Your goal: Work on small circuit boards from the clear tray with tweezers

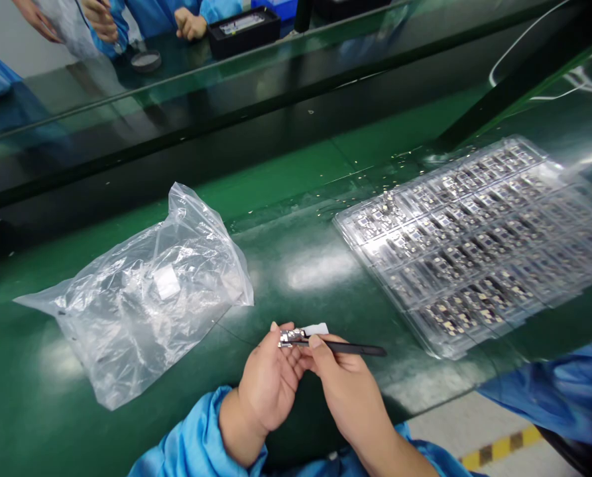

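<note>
My left hand [270, 381] pinches a small metal-and-circuit part [290, 338] between thumb and fingertips, with a white film tab [316, 328] sticking out behind it. My right hand [348, 394] grips black tweezers [350, 348], whose tips rest at the part. A clear plastic tray [474, 248] of several rows of small electronic parts lies to the right of my hands, on the green bench mat [296, 298]. To the left sits a crumpled clear plastic bag [136, 298] with a white label inside.
Beyond a dark raised bench rail [216, 112], people in blue sleeves [191, 20] work at the far side, near a black box [243, 30] and a small round dish [145, 60]. Blue cloth [554, 391] hangs at the right. Yellow-and-black floor tape [499, 447] shows below the bench.
</note>
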A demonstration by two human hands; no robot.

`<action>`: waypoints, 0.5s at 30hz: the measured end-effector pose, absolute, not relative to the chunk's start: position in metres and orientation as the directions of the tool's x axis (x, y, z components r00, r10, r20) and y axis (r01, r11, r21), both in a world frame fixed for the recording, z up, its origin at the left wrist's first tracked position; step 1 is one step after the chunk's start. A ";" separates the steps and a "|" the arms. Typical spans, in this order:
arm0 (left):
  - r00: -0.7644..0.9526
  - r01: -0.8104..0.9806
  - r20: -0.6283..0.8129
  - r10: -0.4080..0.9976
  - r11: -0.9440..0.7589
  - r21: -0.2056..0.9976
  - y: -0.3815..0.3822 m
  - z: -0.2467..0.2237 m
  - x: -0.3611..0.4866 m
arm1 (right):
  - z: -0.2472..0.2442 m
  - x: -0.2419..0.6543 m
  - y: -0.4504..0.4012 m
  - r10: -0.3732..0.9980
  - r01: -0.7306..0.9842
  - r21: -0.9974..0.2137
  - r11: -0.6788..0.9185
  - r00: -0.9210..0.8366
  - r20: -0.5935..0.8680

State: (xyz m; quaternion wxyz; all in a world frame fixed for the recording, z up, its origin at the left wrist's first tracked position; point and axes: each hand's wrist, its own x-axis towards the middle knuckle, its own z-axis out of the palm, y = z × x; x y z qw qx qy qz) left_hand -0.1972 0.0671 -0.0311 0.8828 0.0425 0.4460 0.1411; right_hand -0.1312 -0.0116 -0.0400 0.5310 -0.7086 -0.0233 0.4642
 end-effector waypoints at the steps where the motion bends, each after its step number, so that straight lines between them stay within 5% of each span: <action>1: 0.563 -0.210 -0.774 0.289 0.956 0.204 0.067 -0.031 -0.197 | -0.040 -0.131 -0.012 0.527 -0.457 -0.776 -0.435 0.569 -0.631; 15: 0.548 -0.210 -0.784 0.293 0.955 0.210 0.067 -0.031 -0.197 | -0.031 -0.129 -0.008 0.523 -0.364 -0.788 -0.496 0.599 -0.606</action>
